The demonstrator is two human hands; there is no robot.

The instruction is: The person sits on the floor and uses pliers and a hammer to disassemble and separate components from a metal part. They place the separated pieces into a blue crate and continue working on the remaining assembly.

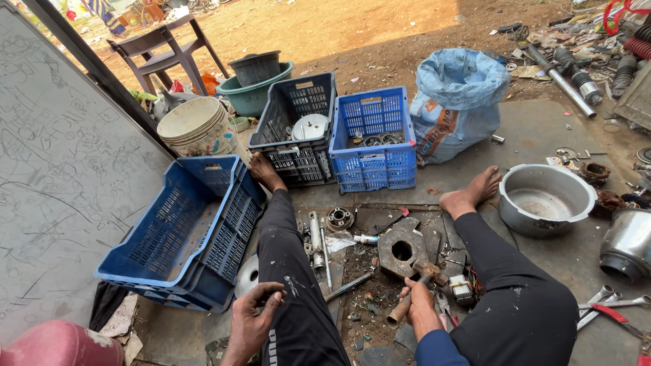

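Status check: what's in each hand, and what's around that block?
Right hand grips hammer, head on holed metal block. Left hand rests on left leg, holds nothing. Scrap parts, a rod and small coil crowd the block.

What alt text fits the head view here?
A seated person's right hand grips a hammer by a thick holed metal block between outstretched legs; the left hand rests on the left thigh. Blue crates stand ahead.

The person sits on the ground with legs apart. The right hand grips a wooden-handled hammer, its head resting on a thick metal block with a round hole. The left hand rests on the left thigh, beside a tilted blue plastic crate.
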